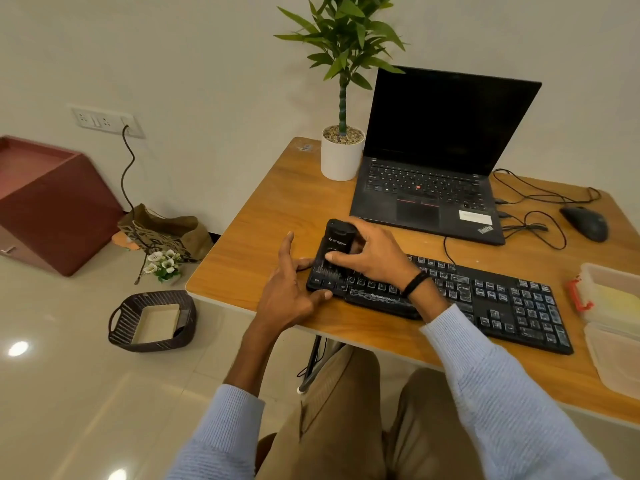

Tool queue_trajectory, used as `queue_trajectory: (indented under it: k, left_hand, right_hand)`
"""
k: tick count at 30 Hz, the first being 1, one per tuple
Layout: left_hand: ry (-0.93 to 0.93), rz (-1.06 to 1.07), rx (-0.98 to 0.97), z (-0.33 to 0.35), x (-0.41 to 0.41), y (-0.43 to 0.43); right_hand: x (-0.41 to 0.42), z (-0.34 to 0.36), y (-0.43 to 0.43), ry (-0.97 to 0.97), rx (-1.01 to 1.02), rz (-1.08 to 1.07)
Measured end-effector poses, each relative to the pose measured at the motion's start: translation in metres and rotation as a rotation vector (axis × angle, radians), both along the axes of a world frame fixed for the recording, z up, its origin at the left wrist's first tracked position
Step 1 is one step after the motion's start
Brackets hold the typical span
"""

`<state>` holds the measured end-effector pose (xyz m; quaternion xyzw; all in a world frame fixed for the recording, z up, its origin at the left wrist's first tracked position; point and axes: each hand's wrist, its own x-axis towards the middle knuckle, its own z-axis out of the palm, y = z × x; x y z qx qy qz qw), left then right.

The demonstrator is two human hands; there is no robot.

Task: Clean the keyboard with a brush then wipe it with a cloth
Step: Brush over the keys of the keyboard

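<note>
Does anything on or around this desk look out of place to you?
White flowers lie on the floor beside a slumped paper bag, and the keyboard sits askew on the desk, its keys smeared whitish.

Black brush [337, 242] — a stubby block with white lettering — stands upright in the fingers [341, 258] of the right hand [379, 258]. Black keyboard [485, 299] lies flat on the bench [277, 209], stretching rightward from those fingers.

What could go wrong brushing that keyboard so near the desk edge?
1. The keyboard lies near the front edge of the table; a hard stroke of the brush in the right hand might shove it off, though the left hand steadies its end.
2. Loosened dust may land on the open laptop behind.
</note>
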<state>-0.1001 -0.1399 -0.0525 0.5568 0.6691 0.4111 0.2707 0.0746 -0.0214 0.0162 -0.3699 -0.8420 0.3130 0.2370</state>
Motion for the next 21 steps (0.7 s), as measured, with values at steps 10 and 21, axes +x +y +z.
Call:
queue_trajectory:
  k: [10,21]
  left_hand:
    - [0.008,-0.008,0.000,-0.002,-0.001,0.001]
    - [-0.004,-0.002,-0.011,0.000,0.000,0.002]
  right_hand:
    - [0.009,0.002,-0.025,-0.017,0.033,0.063]
    - [0.029,0.001,-0.025,0.076,0.034,-0.132]
